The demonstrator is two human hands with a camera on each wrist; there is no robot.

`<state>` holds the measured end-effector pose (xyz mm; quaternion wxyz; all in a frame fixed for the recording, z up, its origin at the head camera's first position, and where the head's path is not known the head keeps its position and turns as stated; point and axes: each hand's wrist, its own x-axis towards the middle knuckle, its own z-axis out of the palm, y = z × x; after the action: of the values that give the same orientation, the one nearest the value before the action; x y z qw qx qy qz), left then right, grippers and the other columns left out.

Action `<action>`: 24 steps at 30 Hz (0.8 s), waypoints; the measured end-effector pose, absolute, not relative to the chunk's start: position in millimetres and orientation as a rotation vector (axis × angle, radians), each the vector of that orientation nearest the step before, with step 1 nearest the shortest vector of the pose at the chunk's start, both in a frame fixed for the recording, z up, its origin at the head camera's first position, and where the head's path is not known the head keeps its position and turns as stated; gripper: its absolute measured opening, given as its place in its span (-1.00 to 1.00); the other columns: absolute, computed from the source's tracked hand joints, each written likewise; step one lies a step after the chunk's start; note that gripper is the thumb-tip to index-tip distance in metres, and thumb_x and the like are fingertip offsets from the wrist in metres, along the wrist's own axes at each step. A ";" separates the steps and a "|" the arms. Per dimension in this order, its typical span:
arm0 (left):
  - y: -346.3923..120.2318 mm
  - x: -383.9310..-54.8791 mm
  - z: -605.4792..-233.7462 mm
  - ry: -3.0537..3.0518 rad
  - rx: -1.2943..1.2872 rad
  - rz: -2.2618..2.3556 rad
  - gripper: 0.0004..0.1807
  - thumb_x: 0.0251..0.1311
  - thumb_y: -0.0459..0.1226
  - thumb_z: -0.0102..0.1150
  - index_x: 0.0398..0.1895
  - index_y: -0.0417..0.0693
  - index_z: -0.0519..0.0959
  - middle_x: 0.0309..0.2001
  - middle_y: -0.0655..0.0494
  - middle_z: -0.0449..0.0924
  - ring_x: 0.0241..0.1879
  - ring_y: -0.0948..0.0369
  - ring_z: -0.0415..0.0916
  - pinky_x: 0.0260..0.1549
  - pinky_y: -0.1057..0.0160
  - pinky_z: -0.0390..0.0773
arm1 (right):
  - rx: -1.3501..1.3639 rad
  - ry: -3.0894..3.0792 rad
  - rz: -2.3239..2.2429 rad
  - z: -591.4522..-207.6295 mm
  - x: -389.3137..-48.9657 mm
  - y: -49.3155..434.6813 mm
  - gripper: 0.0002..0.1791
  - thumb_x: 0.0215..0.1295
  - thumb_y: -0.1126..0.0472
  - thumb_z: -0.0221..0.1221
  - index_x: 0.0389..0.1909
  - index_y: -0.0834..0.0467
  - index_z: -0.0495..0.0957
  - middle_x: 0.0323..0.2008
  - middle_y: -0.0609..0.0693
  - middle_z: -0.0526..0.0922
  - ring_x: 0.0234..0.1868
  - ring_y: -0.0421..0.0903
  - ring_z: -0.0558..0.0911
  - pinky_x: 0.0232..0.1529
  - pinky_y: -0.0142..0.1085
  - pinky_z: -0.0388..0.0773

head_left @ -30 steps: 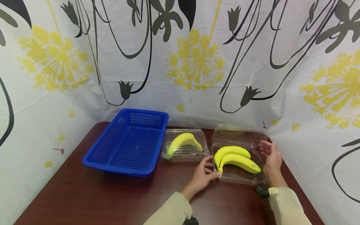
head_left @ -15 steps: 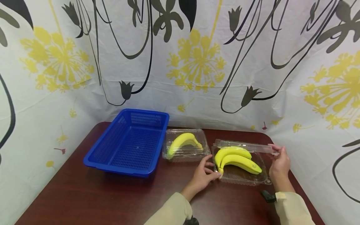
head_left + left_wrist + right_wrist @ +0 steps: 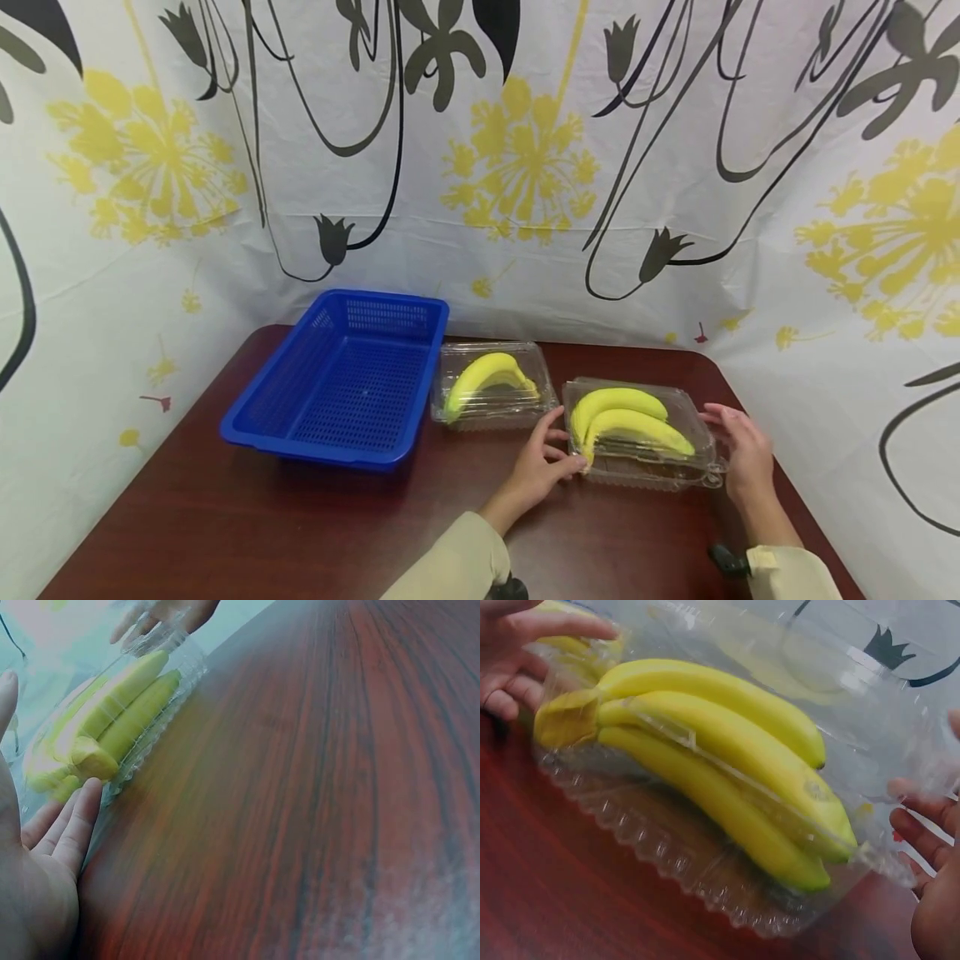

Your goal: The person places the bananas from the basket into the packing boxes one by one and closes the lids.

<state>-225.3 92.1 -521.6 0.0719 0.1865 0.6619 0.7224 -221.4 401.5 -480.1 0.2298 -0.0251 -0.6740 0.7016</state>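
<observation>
A clear plastic clamshell box (image 3: 637,478) at the right of the table holds a bunch of yellow bananas (image 3: 639,425) with green tips. Its lid lies over the bananas. At the box's left side, my left hand (image 3: 534,468) touches the wall with extended fingers, thumb at the front corner. On the opposite side, my right hand (image 3: 748,454) has its fingers spread loosely right at the lid's edge and corner tab. The right wrist view shows the bananas (image 3: 742,750) through the plastic, stem towards the left hand (image 3: 525,652).
Left of this box stands a second clear clamshell (image 3: 542,367) with bananas (image 3: 483,379) inside. A blue perforated plastic basket (image 3: 429,333) sits further left on the dark red wooden table (image 3: 300,533). Behind the table hangs a flower-patterned cloth (image 3: 525,283).
The clamshell's lid, laid back a second ago, has swung forward over the bananas with my right hand gripping its edge. That hand has since loosened its fingers. My left hand stays put.
</observation>
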 end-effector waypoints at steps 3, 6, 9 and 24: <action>92.0 -225.3 -521.2 2.001 0.601 2.159 -0.18 0.17 -0.28 0.34 0.49 0.15 0.18 0.08 -0.04 0.42 -0.25 0.17 0.55 -0.39 0.13 0.66 | -0.090 -1.947 1.892 -481.7 -214.4 400.7 -0.65 0.45 0.19 0.08 0.05 0.38 0.56 -0.23 -0.21 0.70 -0.18 -0.30 0.60 -0.22 -0.52 0.45; 92.1 -224.9 -520.7 2.012 0.625 2.151 -0.24 0.22 -0.27 0.29 0.47 0.08 0.22 0.10 -0.10 0.41 -0.28 0.19 0.54 -0.39 0.11 0.66 | -0.146 -2.084 1.776 -482.4 -207.9 398.3 -0.61 0.39 0.14 0.17 0.13 0.29 0.55 -0.14 -0.34 0.63 -0.10 -0.36 0.52 -0.23 -0.57 0.42; 93.1 -225.0 -520.1 2.013 0.607 2.153 -0.33 0.26 -0.24 0.23 0.44 0.03 0.27 0.09 -0.13 0.41 -0.32 0.21 0.54 -0.38 0.10 0.66 | -0.235 -2.215 1.615 -485.0 -202.7 394.7 -0.54 0.37 0.06 0.19 0.20 0.21 0.52 -0.08 -0.45 0.54 -0.05 -0.39 0.44 -0.22 -0.59 0.36; 101.7 -226.6 -515.6 2.055 0.427 2.135 -0.35 0.09 -0.27 0.36 0.29 0.07 0.38 -0.21 0.03 0.46 -0.46 0.26 0.50 -0.44 0.21 0.62 | -0.573 -2.058 1.356 -502.4 -193.1 367.4 -0.57 0.39 -0.06 0.13 0.03 0.19 0.62 -0.25 -0.44 0.57 -0.19 -0.36 0.44 -0.23 -0.50 0.28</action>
<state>-226.6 101.7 -515.6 0.0740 0.1423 0.6845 0.7112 -193.1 367.4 -502.4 0.3006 -0.2158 -0.7757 0.5112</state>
